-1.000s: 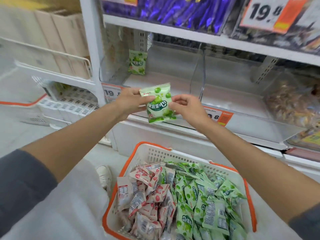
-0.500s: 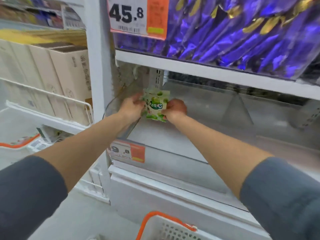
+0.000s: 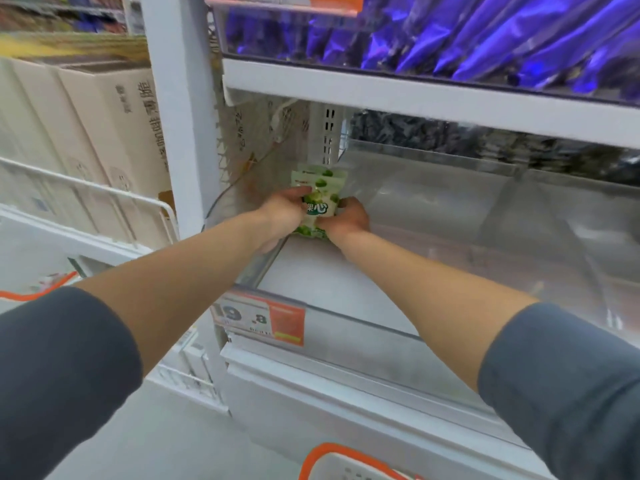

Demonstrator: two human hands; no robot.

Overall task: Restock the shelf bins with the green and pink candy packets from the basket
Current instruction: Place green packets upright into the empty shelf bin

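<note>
Two green candy packets (image 3: 317, 188) now in the clear plastic shelf bin (image 3: 339, 289)
My left hand (image 3: 284, 213) and right hand (image 3: 346, 220) pinch the newly brought front packet (image 3: 317, 208) against the rear packet (image 3: 322, 173); release next

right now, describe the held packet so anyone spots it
Below the purple bags, find the clear bin, back left corner. Of two green packets, it is the front packet, gripped by the left hand and right hand; the rear packet peeks behind.

White shelf upright (image 3: 180, 116); purple packets (image 3: 485, 36) on upper tier; beige cartons (image 3: 104, 133) left; pale floor (image 3: 156, 438); orange price tag (image 3: 259, 320).
</note>
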